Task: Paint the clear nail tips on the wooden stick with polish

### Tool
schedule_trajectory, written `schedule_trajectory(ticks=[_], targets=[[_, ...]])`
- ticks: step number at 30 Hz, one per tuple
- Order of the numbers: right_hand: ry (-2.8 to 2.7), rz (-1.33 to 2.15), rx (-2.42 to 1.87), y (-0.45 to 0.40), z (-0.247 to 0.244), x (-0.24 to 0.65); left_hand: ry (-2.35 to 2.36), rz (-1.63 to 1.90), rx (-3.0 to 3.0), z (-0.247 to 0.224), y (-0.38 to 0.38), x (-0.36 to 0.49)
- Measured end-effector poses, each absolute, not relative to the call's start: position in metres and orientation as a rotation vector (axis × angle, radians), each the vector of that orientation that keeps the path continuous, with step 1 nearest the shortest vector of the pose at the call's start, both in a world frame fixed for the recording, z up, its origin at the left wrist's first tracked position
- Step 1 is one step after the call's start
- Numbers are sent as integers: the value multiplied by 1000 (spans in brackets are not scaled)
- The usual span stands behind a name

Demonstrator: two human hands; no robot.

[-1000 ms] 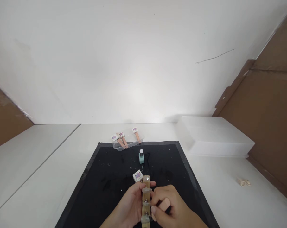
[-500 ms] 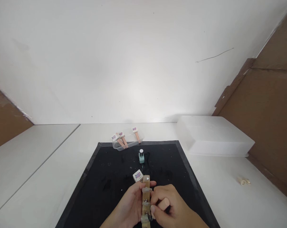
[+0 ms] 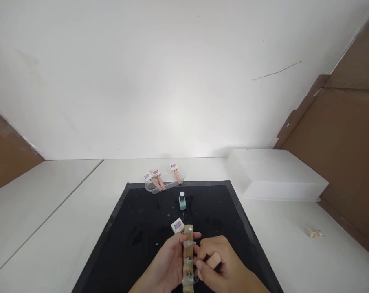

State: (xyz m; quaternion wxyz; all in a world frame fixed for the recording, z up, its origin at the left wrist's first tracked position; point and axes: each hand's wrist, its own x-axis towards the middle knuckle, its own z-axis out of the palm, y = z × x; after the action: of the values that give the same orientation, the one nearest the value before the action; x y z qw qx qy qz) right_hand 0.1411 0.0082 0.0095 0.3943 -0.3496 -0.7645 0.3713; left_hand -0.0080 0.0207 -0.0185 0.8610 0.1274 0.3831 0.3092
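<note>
My left hand (image 3: 170,260) is closed around a narrow wooden strip (image 3: 188,250), held upright in the picture. Several clear false nail tips (image 3: 189,244) are fixed across the strip, with small dark marks between them. Close on the right, my right hand (image 3: 219,260) pinches a pale pink cylindrical handle (image 3: 214,260), seemingly a nail polish brush; its working end is mostly hidden by my fingers near the lowest nail tip. Just beyond my left fingertips sits a small white block-shaped bottle (image 3: 177,225) with a purple label.
A teal nail polish bottle (image 3: 182,202) with a white-topped cap stands on the black mat (image 3: 135,252). At its back edge, a clear tray (image 3: 169,186) holds pink-handled, white-labelled items (image 3: 175,173). A translucent box (image 3: 279,175) and small beige rings (image 3: 314,233) lie right.
My right hand has shifted slightly right and up with the pink handle, away from the strip's lowest nail tip. My left hand and the strip stay nearly still.
</note>
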Motion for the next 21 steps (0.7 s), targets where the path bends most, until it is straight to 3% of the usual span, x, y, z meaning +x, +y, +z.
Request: schedule_trajectory(ticks=[21], targets=[[-1933, 1000, -884, 9, 7, 142, 841, 644, 266, -18, 22, -8]])
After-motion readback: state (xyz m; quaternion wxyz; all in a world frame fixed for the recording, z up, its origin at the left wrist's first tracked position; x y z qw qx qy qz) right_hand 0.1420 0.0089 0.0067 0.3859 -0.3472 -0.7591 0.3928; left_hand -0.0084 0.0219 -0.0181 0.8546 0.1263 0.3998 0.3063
